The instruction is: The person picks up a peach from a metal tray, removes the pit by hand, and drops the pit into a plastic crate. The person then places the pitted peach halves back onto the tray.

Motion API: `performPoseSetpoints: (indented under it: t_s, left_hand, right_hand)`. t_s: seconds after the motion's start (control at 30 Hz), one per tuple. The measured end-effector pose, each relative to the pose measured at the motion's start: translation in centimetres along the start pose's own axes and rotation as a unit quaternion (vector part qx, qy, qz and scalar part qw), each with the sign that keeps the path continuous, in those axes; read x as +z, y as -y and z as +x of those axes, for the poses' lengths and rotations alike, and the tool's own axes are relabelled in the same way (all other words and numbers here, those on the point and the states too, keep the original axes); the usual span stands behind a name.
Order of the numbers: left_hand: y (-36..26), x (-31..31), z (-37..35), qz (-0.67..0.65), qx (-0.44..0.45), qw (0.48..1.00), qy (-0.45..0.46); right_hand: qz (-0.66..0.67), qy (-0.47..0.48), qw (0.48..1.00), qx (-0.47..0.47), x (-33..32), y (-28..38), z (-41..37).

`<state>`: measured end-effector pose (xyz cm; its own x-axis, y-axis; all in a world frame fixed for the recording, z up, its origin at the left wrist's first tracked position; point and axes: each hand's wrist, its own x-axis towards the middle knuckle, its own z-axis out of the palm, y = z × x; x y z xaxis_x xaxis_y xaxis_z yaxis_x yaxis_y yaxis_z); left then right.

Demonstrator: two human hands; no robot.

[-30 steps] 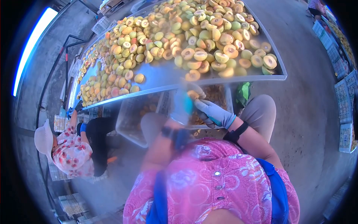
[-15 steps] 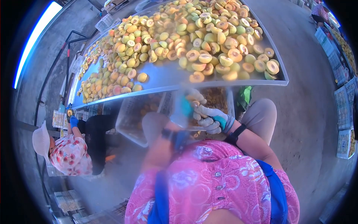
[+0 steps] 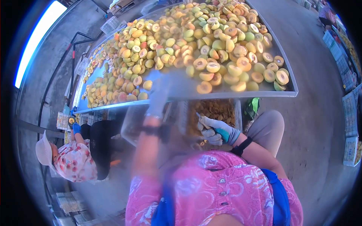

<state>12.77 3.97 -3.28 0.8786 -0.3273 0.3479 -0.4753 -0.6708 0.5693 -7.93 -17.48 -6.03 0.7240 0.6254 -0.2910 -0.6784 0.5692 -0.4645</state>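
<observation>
My right hand, in a white and green glove, is closed on a thin metal tool, perhaps a small knife; its tip points up and left. It is over a crate with many small brownish-orange pieces inside. My left hand is gloved and stretched forward over the near rim of the metal table. Motion smears its fingers, so their hold cannot be made out. Near it lie apricots, whole-looking ones and cut halves, some with the pit showing.
A second pale crate stands under the table, left of the first. At far left sits a co-worker with a blue glove. Stacked crates line the right side, and another person is at the far right.
My left hand has left its place beside my right hand and moved forward and left onto the table. My right hand stays low with the tool, now in plainer sight.
</observation>
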Motion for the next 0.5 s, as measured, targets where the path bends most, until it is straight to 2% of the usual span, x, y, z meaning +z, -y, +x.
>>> performPoseSetpoints:
  t_s: [0.07, 0.13, 0.2, 0.3, 0.37, 0.4, 0.43, 0.47, 0.5]
  left_hand:
    - [-2.4, 3.3, 2.3, -0.094, -0.068, 0.993, 0.035]
    - [-5.1, 5.3, 4.3, -0.074, -0.085, 0.992, 0.064]
    - [-5.1, 8.1, 5.7, -0.041, -0.084, 0.993, 0.071]
    - [-4.7, 9.5, 6.4, 0.000, -0.079, 0.993, 0.083]
    - [-4.6, 8.9, 6.2, -0.205, -0.122, 0.966, 0.101]
    - [-4.7, 8.6, 5.8, -0.204, -0.122, 0.966, 0.101]
    - [-4.8, 8.1, 5.0, -0.398, -0.164, 0.898, 0.090]
    - [-4.7, 7.7, 4.1, -0.574, -0.199, 0.791, 0.075]
    - [-4.3, 7.5, 3.3, -0.573, -0.200, 0.791, 0.073]
  right_hand:
    - [-0.009, -0.021, 1.000, -0.008, 0.0, 0.0, 0.3]
    - [-0.032, -0.042, 0.999, -0.011, -0.8, -0.2, 0.6]
    - [-0.052, -0.064, 0.996, -0.013, -1.1, 0.0, 0.5]
    - [-0.010, -0.052, 0.998, -0.029, 0.2, 0.5, -0.2]
    - [0.017, -0.056, 0.997, -0.058, 1.5, 1.0, -1.0]
    - [0.017, -0.055, 0.997, -0.058, 1.3, 0.9, -0.8]
    - [-0.050, -0.074, 0.992, -0.086, 0.8, 0.7, -0.4]
    - [-0.116, -0.091, 0.983, -0.113, 0.5, 0.4, 0.0]
    - [-0.115, -0.089, 0.983, -0.112, 0.3, 0.3, 0.3]
